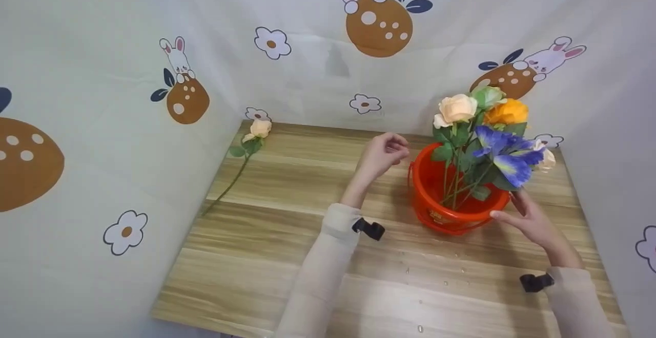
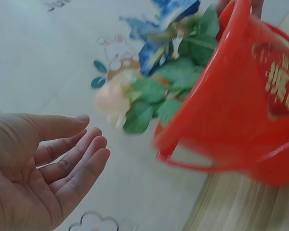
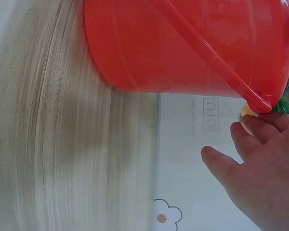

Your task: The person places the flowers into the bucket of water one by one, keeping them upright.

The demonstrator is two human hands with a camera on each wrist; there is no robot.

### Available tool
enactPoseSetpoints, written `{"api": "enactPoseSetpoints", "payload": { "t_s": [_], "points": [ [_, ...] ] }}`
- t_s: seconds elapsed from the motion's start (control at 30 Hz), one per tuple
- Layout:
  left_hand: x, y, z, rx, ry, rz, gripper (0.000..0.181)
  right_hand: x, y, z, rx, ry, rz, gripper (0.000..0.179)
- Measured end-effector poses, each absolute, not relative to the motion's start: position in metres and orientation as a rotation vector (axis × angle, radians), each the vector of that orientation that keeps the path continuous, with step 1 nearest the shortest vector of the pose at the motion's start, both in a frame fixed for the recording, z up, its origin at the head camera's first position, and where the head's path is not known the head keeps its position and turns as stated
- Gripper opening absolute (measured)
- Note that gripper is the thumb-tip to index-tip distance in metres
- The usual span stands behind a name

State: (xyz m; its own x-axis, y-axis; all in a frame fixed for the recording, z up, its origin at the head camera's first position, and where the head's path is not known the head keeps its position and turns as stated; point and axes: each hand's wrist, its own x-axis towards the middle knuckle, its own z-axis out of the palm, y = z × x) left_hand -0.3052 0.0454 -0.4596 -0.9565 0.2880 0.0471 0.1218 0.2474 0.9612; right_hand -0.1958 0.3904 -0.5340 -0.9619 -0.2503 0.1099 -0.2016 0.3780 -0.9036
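Note:
An orange-red bucket (image 1: 428, 215) stands on the wooden table with artificial flowers in it: peach roses (image 1: 457, 108), a blue-purple flower (image 1: 507, 153), an orange flower (image 1: 507, 111) and a pale green one (image 1: 488, 96). At the bucket's left, apart from it, my left hand (image 1: 382, 154) is raised with loosely bent fingers and holds nothing; the left wrist view shows its palm (image 2: 36, 187). My right hand (image 1: 533, 223) is at the bucket's right side, thumb by the rim. In the right wrist view its spread fingers (image 3: 248, 139) touch the bucket near the handle joint.
One peach rose (image 1: 260, 128) with a long stem lies at the table's far left. Water drops (image 1: 420, 329) dot the wooden table (image 1: 246, 271) in front of the bucket. Printed cloth (image 1: 307, 82) stands behind and beside the table.

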Motion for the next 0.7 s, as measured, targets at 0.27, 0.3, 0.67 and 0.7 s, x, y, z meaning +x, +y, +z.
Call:
{"api": "enactPoseSetpoints", "payload": {
  "t_s": [0.27, 0.3, 0.67, 0.7],
  "points": [
    [-0.323, -0.014, -0.472, 0.222, 2.329, 1.991, 0.025, -0.197, 0.390, -0.534, -0.424, 2.579, -1.657, 0.086],
    [-0.325, -0.021, -0.474, 0.198, 2.333, 2.003, 0.025, -0.197, 0.391, -0.534, -0.424, 2.579, -1.655, 0.086],
    [-0.336, -0.120, -0.505, -0.168, 2.468, 2.056, 0.023, -0.196, 0.390, -0.532, -0.425, 2.580, -1.648, 0.086],
    [-0.336, -0.130, -0.508, -0.203, 2.499, 2.035, 0.024, -0.196, 0.390, -0.531, -0.421, 2.579, -1.644, 0.086]
  ]
}}
